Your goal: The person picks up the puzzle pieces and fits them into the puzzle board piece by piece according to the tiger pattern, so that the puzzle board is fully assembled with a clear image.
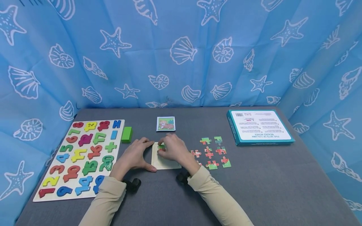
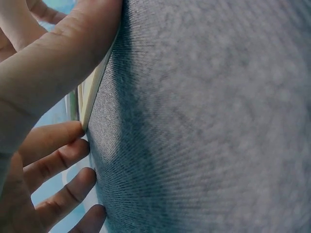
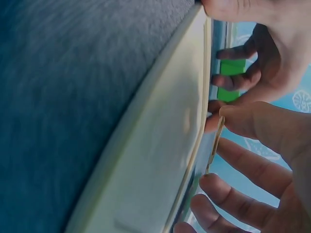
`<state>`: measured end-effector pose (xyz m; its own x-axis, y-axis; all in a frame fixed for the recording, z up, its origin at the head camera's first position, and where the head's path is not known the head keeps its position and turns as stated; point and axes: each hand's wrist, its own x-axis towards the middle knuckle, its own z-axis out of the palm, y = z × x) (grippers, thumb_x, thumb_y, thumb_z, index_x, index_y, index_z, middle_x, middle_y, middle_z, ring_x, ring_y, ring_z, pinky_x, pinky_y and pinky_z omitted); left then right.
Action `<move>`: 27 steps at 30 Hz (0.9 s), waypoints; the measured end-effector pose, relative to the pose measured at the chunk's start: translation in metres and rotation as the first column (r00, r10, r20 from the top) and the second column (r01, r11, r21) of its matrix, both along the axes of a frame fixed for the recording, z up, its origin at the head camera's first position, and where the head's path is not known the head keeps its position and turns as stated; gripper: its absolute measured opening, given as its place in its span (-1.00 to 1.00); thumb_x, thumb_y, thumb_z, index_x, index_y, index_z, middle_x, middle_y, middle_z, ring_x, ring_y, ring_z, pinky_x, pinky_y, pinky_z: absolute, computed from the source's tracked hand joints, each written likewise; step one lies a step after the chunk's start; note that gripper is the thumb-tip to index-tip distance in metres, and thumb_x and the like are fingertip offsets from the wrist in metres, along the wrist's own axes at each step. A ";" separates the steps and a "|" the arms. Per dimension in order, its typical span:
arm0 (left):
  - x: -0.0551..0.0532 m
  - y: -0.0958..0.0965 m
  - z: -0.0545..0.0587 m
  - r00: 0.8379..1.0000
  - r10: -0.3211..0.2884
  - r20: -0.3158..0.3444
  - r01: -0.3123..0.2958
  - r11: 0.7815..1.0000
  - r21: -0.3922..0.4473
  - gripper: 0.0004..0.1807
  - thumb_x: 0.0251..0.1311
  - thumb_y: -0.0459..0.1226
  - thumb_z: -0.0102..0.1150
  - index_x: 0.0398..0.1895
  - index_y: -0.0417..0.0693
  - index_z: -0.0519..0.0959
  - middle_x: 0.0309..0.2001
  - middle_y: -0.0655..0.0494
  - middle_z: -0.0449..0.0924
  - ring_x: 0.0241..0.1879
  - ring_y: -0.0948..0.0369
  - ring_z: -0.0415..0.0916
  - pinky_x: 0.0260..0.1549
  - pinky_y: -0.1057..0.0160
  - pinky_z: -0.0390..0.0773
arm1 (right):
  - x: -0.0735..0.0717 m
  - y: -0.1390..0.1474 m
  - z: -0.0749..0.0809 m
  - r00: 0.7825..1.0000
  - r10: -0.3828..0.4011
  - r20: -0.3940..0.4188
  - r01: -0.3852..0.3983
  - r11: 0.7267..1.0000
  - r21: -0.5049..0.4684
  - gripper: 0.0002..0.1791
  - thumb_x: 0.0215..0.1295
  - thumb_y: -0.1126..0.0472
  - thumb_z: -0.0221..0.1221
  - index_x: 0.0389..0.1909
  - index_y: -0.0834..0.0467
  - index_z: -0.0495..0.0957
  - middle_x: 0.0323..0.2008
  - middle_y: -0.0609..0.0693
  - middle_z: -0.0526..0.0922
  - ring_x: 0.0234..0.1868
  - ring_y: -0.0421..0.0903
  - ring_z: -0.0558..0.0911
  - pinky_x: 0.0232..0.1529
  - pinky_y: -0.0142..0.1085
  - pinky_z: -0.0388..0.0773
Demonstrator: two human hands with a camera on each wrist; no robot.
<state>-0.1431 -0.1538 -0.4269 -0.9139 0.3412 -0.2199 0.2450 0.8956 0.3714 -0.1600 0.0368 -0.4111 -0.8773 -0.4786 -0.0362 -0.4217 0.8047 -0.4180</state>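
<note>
A shallow pale wooden puzzle tray (image 1: 167,165) lies flat on the grey table. My left hand (image 1: 135,154) holds it at the left side, thumb at the near edge and index fingertip at the far corner; the other fingers are spread by the table in the left wrist view. Over the tray's far left part, my right hand (image 1: 174,148) pinches a jigsaw piece (image 3: 215,143) between thumb and fingers. The piece is edge-on above the tray floor in the right wrist view. Several loose jigsaw pieces (image 1: 209,154), red and green, lie right of the tray, some partly hidden by my right arm.
Behind the tray lies a small picture card (image 1: 166,124). On the left are a board of coloured numbers (image 1: 76,153) and a green block (image 1: 127,135). A teal-edged white box (image 1: 260,127) lies at the back right. Blue curtain (image 1: 181,78) surrounds the table's back and sides.
</note>
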 end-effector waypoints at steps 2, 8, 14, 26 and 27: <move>0.000 0.000 0.000 1.000 0.000 -0.004 0.000 1.000 0.004 0.22 -0.31 0.28 0.63 0.48 -0.06 0.39 0.36 -0.10 0.43 0.23 -0.07 0.40 0.20 -0.21 0.49 | -0.001 -0.003 -0.002 1.000 0.004 0.002 -0.004 1.000 0.006 -0.71 0.28 0.06 0.37 -0.03 0.06 0.76 -0.11 0.05 0.69 -0.11 -0.03 0.59 -0.37 -0.29 0.38; -0.001 -0.001 0.000 1.000 -0.001 -0.003 0.001 1.000 0.007 0.22 -0.30 0.28 0.63 0.47 -0.08 0.40 0.35 -0.09 0.44 0.22 -0.06 0.40 0.20 -0.21 0.49 | -0.002 -0.011 -0.004 1.000 0.018 0.004 -0.018 1.000 0.003 -0.70 0.28 0.09 0.36 0.00 0.06 0.75 -0.15 0.04 0.67 -0.18 -0.06 0.54 -0.41 -0.29 0.34; -0.001 -0.001 -0.001 1.000 -0.006 -0.002 0.006 1.000 0.004 0.22 -0.30 0.28 0.63 0.48 -0.07 0.39 0.34 -0.09 0.44 0.21 -0.06 0.40 0.19 -0.20 0.49 | -0.001 -0.015 -0.006 1.000 0.001 0.001 -0.001 0.999 0.032 -0.70 0.31 0.07 0.34 0.02 0.03 0.75 -0.04 0.04 0.69 -0.10 -0.01 0.59 -0.30 -0.17 0.52; -0.002 0.000 -0.002 1.000 0.000 0.005 0.000 1.000 -0.006 0.23 -0.31 0.29 0.63 0.48 -0.07 0.39 0.36 -0.09 0.43 0.24 -0.07 0.39 0.21 -0.21 0.48 | 0.000 -0.009 -0.003 0.998 -0.044 0.038 0.043 0.999 0.024 -0.67 0.34 0.05 0.33 0.08 0.02 0.72 0.06 0.07 0.66 0.08 0.06 0.61 -0.15 -0.05 0.63; -0.002 0.000 -0.001 1.000 0.000 0.006 0.000 1.000 -0.009 0.23 -0.31 0.29 0.63 0.48 -0.07 0.39 0.37 -0.09 0.43 0.24 -0.07 0.39 0.21 -0.21 0.48 | 0.000 -0.008 -0.003 0.998 -0.049 0.043 0.048 0.999 0.025 -0.67 0.34 0.05 0.33 0.08 0.01 0.72 0.08 0.07 0.66 0.12 0.07 0.61 -0.11 -0.03 0.64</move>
